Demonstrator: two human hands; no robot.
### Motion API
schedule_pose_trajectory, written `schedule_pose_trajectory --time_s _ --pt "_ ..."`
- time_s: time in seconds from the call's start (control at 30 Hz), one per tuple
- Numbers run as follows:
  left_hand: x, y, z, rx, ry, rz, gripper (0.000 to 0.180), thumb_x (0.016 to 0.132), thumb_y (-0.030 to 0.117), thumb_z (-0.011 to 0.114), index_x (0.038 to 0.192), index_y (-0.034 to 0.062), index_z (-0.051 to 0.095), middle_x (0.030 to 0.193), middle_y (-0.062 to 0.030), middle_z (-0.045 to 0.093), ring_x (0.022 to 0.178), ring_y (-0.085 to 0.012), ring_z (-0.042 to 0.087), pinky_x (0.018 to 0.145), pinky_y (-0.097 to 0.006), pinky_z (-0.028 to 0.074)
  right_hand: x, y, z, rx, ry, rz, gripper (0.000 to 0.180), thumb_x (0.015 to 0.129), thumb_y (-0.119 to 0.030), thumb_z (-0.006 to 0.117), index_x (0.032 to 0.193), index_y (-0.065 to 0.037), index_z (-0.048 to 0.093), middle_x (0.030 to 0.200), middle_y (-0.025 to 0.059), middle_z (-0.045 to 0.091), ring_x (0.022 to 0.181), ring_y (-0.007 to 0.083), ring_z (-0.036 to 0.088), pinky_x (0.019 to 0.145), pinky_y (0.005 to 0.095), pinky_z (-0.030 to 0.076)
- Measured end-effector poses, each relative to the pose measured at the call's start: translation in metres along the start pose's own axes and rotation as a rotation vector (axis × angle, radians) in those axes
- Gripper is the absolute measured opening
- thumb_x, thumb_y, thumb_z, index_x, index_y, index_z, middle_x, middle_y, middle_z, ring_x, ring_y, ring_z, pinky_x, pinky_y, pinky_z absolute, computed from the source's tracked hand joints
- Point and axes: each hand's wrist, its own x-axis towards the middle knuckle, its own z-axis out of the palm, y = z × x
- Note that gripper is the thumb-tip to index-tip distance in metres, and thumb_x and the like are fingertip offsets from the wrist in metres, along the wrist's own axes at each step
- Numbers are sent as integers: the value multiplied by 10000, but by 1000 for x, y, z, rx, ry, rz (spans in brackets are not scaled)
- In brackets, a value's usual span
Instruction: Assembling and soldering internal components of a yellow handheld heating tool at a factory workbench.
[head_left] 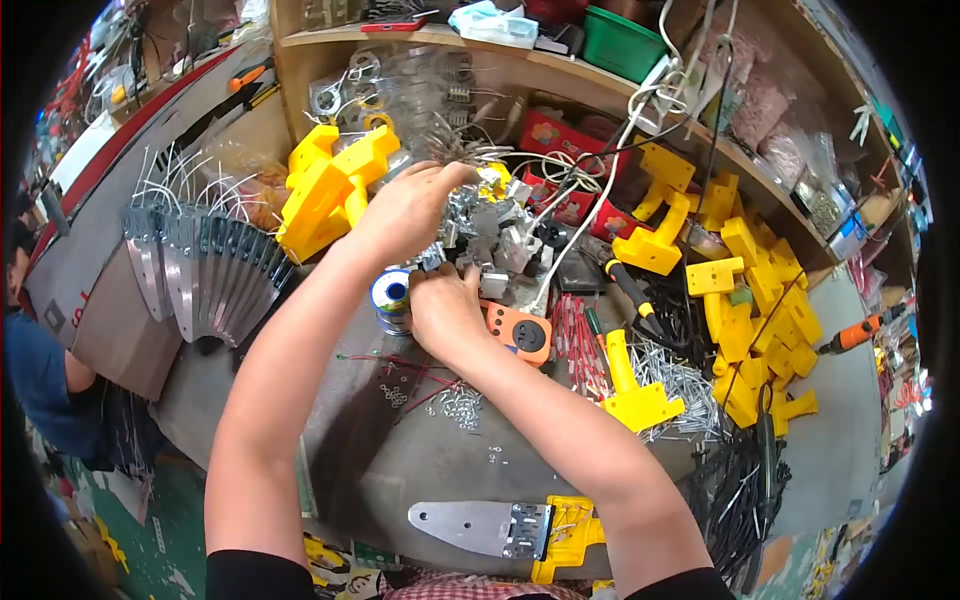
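Note:
Both my arms stretch over the workbench to a heap of small silvery metal parts (478, 222). My left hand (405, 212) is at the heap's far left side, fingertips near a small yellow piece (493, 182); most of its fingers are hidden behind the hand. My right hand (443, 305) rests at the heap's near edge, its fingers bent in at the metal parts; what they hold, if anything, is hidden. A solder wire spool (391, 300) stands just left of my right hand, and an orange box with a round black face (519, 333) lies to its right.
A flat metal blade in a yellow housing (571, 535) lies at the near edge. More yellow housings (765, 285) pile up at right, beside screws (690, 390) and red wires (580, 350). Metal blades with white wires (205, 275) fan out at left. A person's arm (78, 372) shows far left.

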Motion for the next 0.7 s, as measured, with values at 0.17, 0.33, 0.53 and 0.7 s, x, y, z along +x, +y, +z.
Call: schedule_pose_trajectory --time_s 0.17,0.33,0.53,0.7 --pt "16 -6 9 -54 -223 -340 491 757 -83 439 1218 86 430 1096 -216 617 1051 -388 569 871 -437 462 -22 -16 -34 247 143 -40 206 734 -165 646 862 -9 607 854 121 617 943 293 538 833 427 382" --pt "10 -41 21 -357 -9 -276 460 789 -28 468 1236 78 467 1130 -187 626 1053 -344 598 880 -394 468 -74 -39 -65 256 -341 -167 171 781 -102 558 932 -22 565 872 115 606 894 289 541 773 400 412" --pt "-30 72 -30 -112 -246 -69 347 788 17 576 1131 60 613 1138 -138 626 1020 -302 605 904 -359 469 -141 18 -139 62 29 -223 377 756 -63 532 1125 11 543 809 60 584 857 216 549 815 383 396" --pt "-79 152 -60 144 -461 91 277 651 -8 609 923 49 624 823 -92 573 832 -275 579 791 -404 468 -221 41 -165 -150 174 -99 438 761 -98 557 1188 -3 571 821 40 564 853 176 563 910 430 348"
